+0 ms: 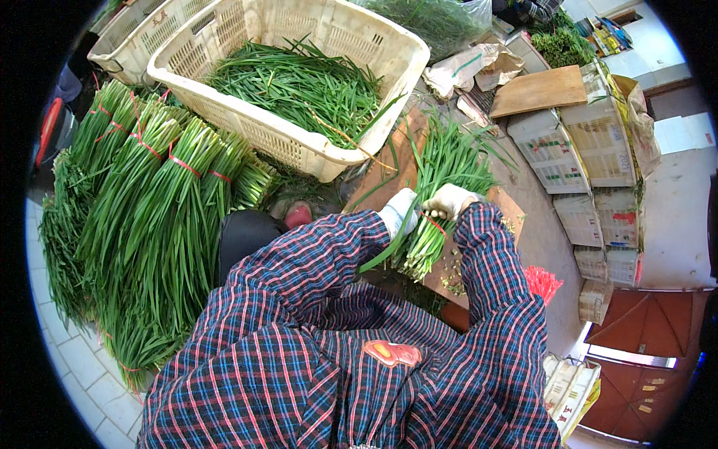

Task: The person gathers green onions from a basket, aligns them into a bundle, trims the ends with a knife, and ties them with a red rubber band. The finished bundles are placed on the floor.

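Note:
A bundle of garlic chives [449, 160] lies across a wooden board [406, 146] before me, pale cut ends towards me. A red tie [435, 224] goes around it near those ends. My left hand [399, 212], in a white glove, presses against the bundle's left side; its fingertips are hidden. From above, my right hand [447, 201], also gloved, has its fingers curled on the bundle beside the tie. Whether it pinches the tie is hidden. A few loose leaves trail past my left hand, and cut scraps [453, 275] lie on the board.
At the upper left, a cream plastic crate [336, 147] holds loose chives [303, 84]. Tied chive bundles [151, 196] are heaped at my left. Red ties [542, 284] lie to the right. Stacked crates [597, 146] line the right side, a plank [539, 90] on top. Another person [541, 8] is far off.

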A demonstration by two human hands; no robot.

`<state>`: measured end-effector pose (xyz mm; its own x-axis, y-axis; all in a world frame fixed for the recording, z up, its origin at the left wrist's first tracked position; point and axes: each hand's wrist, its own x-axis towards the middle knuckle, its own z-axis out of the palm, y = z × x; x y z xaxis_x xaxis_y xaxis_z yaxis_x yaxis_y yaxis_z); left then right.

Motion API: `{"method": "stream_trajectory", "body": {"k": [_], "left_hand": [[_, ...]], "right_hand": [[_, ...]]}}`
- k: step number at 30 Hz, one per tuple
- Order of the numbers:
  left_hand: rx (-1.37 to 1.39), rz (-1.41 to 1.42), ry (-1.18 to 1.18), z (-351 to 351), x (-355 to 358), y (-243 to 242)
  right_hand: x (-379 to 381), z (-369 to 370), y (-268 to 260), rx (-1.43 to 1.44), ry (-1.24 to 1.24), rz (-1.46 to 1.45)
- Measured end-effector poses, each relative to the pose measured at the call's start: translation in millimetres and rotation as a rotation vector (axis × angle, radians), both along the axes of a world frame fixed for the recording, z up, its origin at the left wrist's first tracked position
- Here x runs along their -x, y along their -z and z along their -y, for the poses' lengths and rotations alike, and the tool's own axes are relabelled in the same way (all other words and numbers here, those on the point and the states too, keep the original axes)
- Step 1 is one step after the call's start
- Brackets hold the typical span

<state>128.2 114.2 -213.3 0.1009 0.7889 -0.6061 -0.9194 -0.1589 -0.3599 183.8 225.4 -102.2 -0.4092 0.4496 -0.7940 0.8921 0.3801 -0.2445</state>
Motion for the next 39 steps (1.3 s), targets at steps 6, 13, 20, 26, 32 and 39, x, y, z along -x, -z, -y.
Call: {"method": "stream_trajectory", "body": {"k": [6, 13, 20, 26, 32, 39], "left_hand": [[-0.255, -1.124, 0.279, -1.8, -1.4, 18.6], [-0.231, -0.687, 0.153, -1.3, -5.8, 15.0], [-0.050, -2.269, 0.466, 10.7, 3.9, 10.7], [-0.169, -1.143, 0.337, -6.1, 2.9, 30.4], [-0.311, -2.174, 0.769, -13.0, 18.0, 34.2], [-0.410, -2.261, 0.806, -0.4, 35.7, -11.7]], "right_hand": [[-2.6, 13.5, 14.8, -0.242, -0.183, 0.064], [-1.2, 2.6, 12.0, -0.157, 0.251, -0.046], [2.7, 9.6, 20.1, -0.334, -0.735, 0.168], [-18.8, 39.2, -7.3, -0.686, -0.280, -0.133], [-44.0, 73.5, -25.5, -0.573, -0.784, -0.579], [-45.5, 76.9, -8.6, -0.605, -1.130, -0.357]]}}
